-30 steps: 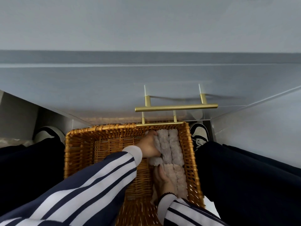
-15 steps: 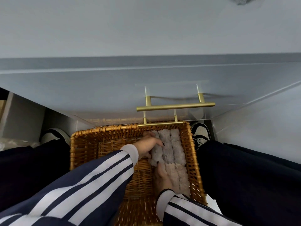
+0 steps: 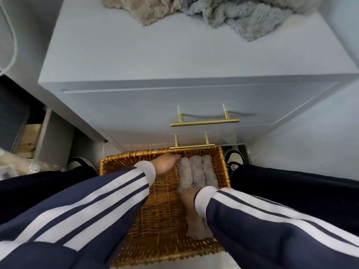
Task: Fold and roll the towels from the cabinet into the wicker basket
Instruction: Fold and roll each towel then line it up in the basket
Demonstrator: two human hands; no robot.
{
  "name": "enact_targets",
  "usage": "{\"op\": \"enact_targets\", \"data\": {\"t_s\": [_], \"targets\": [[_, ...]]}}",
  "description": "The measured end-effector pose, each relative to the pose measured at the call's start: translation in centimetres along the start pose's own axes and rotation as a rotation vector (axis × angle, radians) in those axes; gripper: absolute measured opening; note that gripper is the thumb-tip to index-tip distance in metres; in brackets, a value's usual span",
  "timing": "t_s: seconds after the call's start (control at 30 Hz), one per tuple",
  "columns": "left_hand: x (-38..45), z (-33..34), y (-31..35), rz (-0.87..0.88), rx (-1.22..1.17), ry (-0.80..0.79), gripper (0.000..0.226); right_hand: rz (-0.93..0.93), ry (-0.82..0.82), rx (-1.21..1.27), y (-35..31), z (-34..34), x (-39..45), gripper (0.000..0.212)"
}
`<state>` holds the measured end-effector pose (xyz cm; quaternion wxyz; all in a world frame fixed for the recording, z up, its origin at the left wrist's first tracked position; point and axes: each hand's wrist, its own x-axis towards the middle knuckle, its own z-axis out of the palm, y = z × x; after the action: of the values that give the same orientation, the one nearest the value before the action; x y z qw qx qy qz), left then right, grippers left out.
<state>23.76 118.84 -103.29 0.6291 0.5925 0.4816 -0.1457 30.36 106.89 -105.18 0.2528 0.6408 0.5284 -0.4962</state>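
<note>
I see the wicker basket (image 3: 155, 210) sitting on the floor between my knees, right against the grey cabinet (image 3: 136, 65) at twelve o'clock, so finished rolls drop straight in. Three grey rolled towels (image 3: 197, 171) lie side by side along the basket's three o'clock wall, packed tight to leave the nine o'clock half free for more. My left hand (image 3: 165, 165) reaches to the eleven o'clock end of the rolls, its fingers (image 3: 175, 156) straight and touching the nearest roll, holding nothing, I judge to keep the row from spreading. My right hand (image 3: 189, 197) rests at the rolls' six o'clock end, over a beige rolled towel (image 3: 195, 228) below them; the sleeve hides most of it, so I cannot tell whether those fingers grip anything. On the cabinet top, at twelve to one o'clock, a beige towel (image 3: 143, 8) and a blue-grey towel (image 3: 242, 18) lie crumpled, not yet folded.
</note>
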Motion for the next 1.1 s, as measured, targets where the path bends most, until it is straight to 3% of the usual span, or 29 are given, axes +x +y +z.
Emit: {"op": "enact_targets", "data": {"t_s": [0.17, 0.33, 0.47, 0.57, 0.7, 0.97, 1.1], "targets": [[-4.4, -1.6, 2.0, 0.016, 0.103, 0.064, 0.036, 0.111, 0.006, -0.239, 2.2, -4.9, -3.8, 0.047], [-9.8, -2.6, 5.2, 0.028, 0.297, 0.033, 0.039, 0.086, 0.145, -0.410, 1.4, -8.7, -10.1, 0.055], [-13.5, -2.4, 8.4, 0.127, 0.407, 0.082, 0.031, -0.020, 0.287, -0.280, 0.2, -11.0, -15.8, 0.048], [-15.7, -2.6, 9.9, 0.194, 0.335, 0.107, 0.017, -0.070, 0.412, -0.121, -0.1, -12.7, -19.7, 0.054], [-19.4, -4.1, 12.2, 0.335, 0.436, 0.197, 0.033, -0.137, 0.572, 0.058, 0.1, -14.8, -23.8, 0.059], [-21.2, -7.4, 15.3, 0.489, -0.167, 0.273, 0.019, -0.232, 0.898, 0.264, -0.7, -18.3, -26.2, 0.041], [-20.0, -8.8, 16.7, 0.526, -0.266, 0.264, 0.022, -0.261, 1.068, 0.337, -1.2, -21.1, -26.3, 0.030]]}}
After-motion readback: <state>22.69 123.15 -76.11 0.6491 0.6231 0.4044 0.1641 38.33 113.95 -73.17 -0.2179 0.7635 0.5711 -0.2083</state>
